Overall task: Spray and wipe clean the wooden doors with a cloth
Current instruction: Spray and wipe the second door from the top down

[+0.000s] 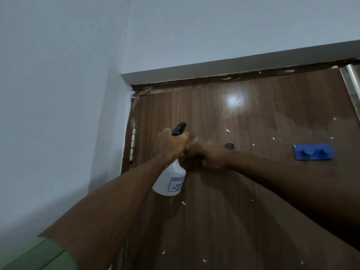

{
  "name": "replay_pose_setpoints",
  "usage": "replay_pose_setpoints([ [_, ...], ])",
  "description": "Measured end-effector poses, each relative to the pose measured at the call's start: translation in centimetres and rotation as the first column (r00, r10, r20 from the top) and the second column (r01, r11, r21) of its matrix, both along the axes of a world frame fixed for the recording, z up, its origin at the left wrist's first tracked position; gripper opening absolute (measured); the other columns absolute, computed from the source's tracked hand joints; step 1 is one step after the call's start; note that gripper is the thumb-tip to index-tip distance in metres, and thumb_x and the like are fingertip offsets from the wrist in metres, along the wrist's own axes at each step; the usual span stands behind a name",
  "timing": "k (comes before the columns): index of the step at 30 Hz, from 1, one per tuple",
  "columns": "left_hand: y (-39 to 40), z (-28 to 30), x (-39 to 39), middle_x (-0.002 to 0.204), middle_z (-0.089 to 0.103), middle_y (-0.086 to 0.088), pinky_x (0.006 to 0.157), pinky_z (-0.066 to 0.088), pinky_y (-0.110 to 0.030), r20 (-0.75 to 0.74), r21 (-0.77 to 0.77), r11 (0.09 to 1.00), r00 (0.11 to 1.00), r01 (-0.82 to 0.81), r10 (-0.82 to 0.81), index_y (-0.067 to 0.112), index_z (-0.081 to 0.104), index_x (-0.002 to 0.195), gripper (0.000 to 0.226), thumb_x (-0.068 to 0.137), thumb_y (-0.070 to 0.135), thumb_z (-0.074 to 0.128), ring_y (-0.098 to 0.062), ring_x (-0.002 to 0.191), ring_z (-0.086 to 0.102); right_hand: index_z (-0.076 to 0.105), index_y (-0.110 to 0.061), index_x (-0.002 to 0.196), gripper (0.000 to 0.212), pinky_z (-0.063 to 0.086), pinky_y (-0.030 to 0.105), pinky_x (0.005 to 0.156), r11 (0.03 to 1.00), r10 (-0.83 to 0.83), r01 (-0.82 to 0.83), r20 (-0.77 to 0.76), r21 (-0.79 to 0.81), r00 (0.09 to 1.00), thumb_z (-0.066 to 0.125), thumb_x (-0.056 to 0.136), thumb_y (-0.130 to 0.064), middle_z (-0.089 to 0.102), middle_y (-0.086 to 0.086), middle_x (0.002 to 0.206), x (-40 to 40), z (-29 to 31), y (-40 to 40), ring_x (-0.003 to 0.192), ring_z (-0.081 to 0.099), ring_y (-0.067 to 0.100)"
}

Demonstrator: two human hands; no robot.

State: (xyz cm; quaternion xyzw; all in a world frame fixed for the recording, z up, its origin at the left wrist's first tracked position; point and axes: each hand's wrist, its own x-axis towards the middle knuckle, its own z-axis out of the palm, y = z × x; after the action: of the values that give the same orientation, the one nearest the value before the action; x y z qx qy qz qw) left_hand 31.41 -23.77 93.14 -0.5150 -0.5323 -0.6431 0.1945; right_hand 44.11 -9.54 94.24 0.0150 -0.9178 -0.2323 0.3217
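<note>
The left hand (172,144) is wrapped round the neck of a spray bottle (171,180); its grip is closed on the bottle just under the black trigger head (178,129), which points up and to the right toward the door. The bottle's white translucent body hangs below the fist, tilted, with a blue-printed label facing the camera. The right hand (206,154) sits immediately to the right of the left hand, touching or nearly touching it at the bottle's neck; it is motion-blurred, so whether its grip is closed on anything cannot be told. Both bare forearms reach up from the lower edge of the view, and a green sleeve (39,254) shows at the lower left.

Behind the hands stands the wooden door (243,201), brown, glossy, flecked with pale paint spots and marked by a bright light reflection near its top. A hinge (133,144) lies on its left edge. A blue hook rack (313,152) is fixed to the door at the right. A metal fitting (352,84) occupies the upper right corner. White wall (58,94) surrounds the frame.
</note>
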Motion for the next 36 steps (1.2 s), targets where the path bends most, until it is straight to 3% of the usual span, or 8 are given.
replay_pose_setpoints([
  [3, 0.4, 0.5, 0.9, 0.066, 0.074, -0.010, 0.047, 0.050, -0.025, 0.010, 0.018, 1.000, 1.000, -0.002, 0.002, 0.003, 0.074, 0.081, 0.029, 0.099, 0.023, 0.063, -0.012, 0.046, 0.063, 0.064, -0.027, 0.137, 0.061, 0.052, 0.045, 0.099, 0.999, -0.035, 0.030, 0.213, 0.024, 0.976, 0.062, 0.085, 0.005, 0.060, 0.002, 0.140, 1.2, 0.7, 0.8, 0.125, 0.057, 0.023],
  [6, 0.5, 0.8, 1.4, 0.068, 0.074, -0.010, 0.045, 0.049, -0.023, -0.013, 0.029, 1.000, 1.000, 0.013, -0.012, 0.004, 0.074, 0.081, 0.029, 0.100, 0.024, 0.064, -0.011, 0.044, 0.061, 0.063, -0.039, 0.134, 0.067, 0.050, 0.046, 0.102, 0.999, -0.034, 0.025, -0.196, -0.047, 0.980, 0.061, 0.083, 0.005, 0.056, -0.005, 0.143, 3.1, 5.6, 2.6, 0.129, 0.053, 0.018],
  [9, 0.7, 0.3, 1.5, 0.069, 0.075, -0.010, 0.042, 0.046, -0.020, -0.005, 0.021, 0.999, 0.999, 0.034, -0.034, 0.004, 0.075, 0.080, 0.029, 0.099, 0.023, 0.064, -0.009, 0.042, 0.059, 0.066, -0.030, 0.136, 0.062, 0.033, 0.048, 0.121, 0.983, -0.049, -0.065, -0.584, -0.173, 0.810, 0.063, 0.086, 0.006, 0.049, 0.000, 0.156, 3.3, 5.6, 3.1, 0.144, 0.040, 0.022],
  [15, 1.7, -0.4, 2.4, 0.056, 0.063, -0.004, 0.045, 0.046, -0.028, 0.031, 0.008, 1.000, 0.999, 0.021, -0.022, 0.004, 0.069, 0.072, 0.032, 0.097, 0.025, 0.067, -0.016, 0.044, 0.057, 0.061, -0.041, 0.139, 0.068, 0.047, 0.039, 0.104, 0.997, -0.074, 0.074, 0.038, -0.001, 0.997, 0.065, 0.085, 0.001, 0.054, -0.002, 0.147, 4.4, 2.0, 2.7, 0.131, 0.052, 0.021],
  [21, 1.7, -0.3, 4.6, 0.070, 0.070, -0.013, 0.037, 0.039, -0.018, 0.035, -0.059, 0.982, 0.983, 0.181, -0.179, -0.001, 0.073, 0.081, 0.028, 0.101, 0.015, 0.062, -0.005, 0.035, 0.051, 0.066, -0.032, 0.135, 0.060, 0.042, 0.050, 0.115, 0.969, -0.087, -0.067, -0.586, -0.236, 0.806, 0.065, 0.087, 0.005, 0.052, 0.001, 0.154, 8.5, 6.5, 3.8, 0.141, 0.046, 0.025],
  [26, 3.1, -1.2, 4.9, 0.070, 0.070, -0.012, 0.039, 0.040, -0.019, -0.015, -0.196, 0.953, 0.971, 0.232, -0.240, 0.006, 0.071, 0.081, 0.030, 0.104, 0.024, 0.063, -0.006, 0.038, 0.054, 0.062, -0.036, 0.140, 0.066, 0.038, 0.043, 0.114, 0.997, -0.046, 0.028, -0.253, -0.074, 0.966, 0.061, 0.090, 0.006, 0.048, -0.003, 0.157, 10.0, 1.0, 4.7, 0.144, 0.041, 0.021],
  [32, 4.2, -1.3, 5.6, 0.070, 0.070, -0.011, 0.038, 0.039, -0.017, -0.088, -0.239, 0.953, 0.974, 0.185, -0.211, 0.003, 0.073, 0.083, 0.025, 0.101, 0.017, 0.063, -0.004, 0.035, 0.052, 0.067, -0.027, 0.134, 0.050, 0.040, 0.052, 0.114, 0.983, -0.112, -0.019, -0.667, -0.185, 0.737, 0.063, 0.094, 0.002, 0.054, 0.003, 0.152, 11.2, 4.3, 4.2, 0.140, 0.045, 0.026],
  [36, 4.4, -1.7, 5.2, 0.070, 0.070, -0.010, 0.039, 0.040, -0.018, -0.089, -0.238, 0.952, 0.972, 0.190, -0.216, 0.003, 0.073, 0.087, 0.026, 0.103, 0.022, 0.064, -0.005, 0.038, 0.054, 0.061, -0.038, 0.140, 0.062, 0.036, 0.044, 0.116, 0.995, -0.093, 0.083, -0.303, -0.048, 0.949, 0.059, 0.094, 0.004, 0.041, -0.005, 0.162, 10.6, 1.2, 4.1, 0.148, 0.035, 0.018],
])
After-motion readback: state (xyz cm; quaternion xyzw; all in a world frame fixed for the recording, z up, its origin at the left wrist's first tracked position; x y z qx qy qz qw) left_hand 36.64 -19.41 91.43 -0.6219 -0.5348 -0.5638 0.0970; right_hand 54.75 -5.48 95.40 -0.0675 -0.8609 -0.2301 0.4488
